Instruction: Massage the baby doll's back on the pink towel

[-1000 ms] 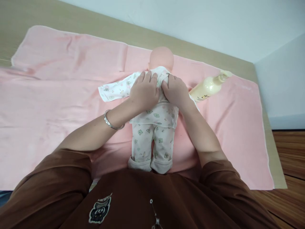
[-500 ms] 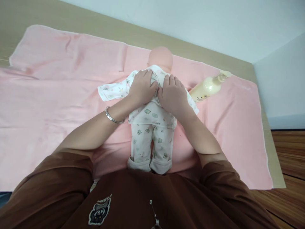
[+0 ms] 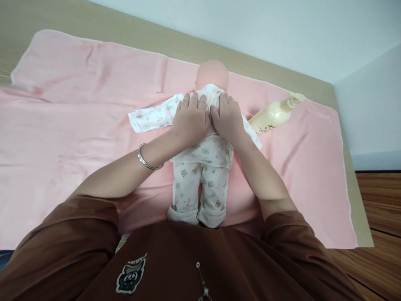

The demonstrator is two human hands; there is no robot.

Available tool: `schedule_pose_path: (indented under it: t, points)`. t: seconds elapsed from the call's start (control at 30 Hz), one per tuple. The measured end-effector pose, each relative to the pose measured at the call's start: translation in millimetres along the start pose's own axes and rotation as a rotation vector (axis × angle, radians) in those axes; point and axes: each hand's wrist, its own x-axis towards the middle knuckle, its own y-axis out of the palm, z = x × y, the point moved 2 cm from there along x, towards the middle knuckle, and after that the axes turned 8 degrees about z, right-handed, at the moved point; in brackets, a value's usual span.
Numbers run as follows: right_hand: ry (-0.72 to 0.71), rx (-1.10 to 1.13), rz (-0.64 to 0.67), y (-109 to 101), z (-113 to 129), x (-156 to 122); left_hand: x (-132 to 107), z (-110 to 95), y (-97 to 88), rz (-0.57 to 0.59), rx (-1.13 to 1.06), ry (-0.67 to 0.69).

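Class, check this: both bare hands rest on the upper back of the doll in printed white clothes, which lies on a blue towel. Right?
Not quite. In the head view the towel is pink, not blue. Both hands, left and right, do rest on the clothed doll.

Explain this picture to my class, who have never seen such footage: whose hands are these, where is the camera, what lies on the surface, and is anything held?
The camera sits on a person's head and looks down, so the arms and brown shirt at the bottom are the wearer's own. No machine is involved. A doll in printed baby clothes lies on a pink towel spread over a wooden table, its head away from the person. The left hand, with a bangle at the wrist, and the right hand lie side by side, palms down, on the doll's upper body. They press on the clothing; whether the fingers pinch the cloth cannot be told. A cream bottle lies on its side on the towel, right of the doll.
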Motion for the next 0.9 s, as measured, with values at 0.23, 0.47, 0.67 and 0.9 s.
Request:
schedule_pose_path:
  t: [0.23,0.47,0.67,0.9]
  points:
    - [0.002,-0.031,0.051,0.6,-1.0,2.3,1.6,1.1,1.2,-0.088,-0.041,0.050]
    - [-0.083,-0.129,0.066,-4.5,24.7,-35.9,33.0,29.1,-0.7,-0.048,-0.031,-0.014]
    - [-0.110,-0.072,-0.027,-4.5,16.3,-21.0,29.9,26.0,0.4,-0.042,0.009,-0.026]
    - [0.035,-0.025,0.008,-0.8,-1.1,4.4,33.5,31.0,9.0,-0.087,-0.069,-0.077]
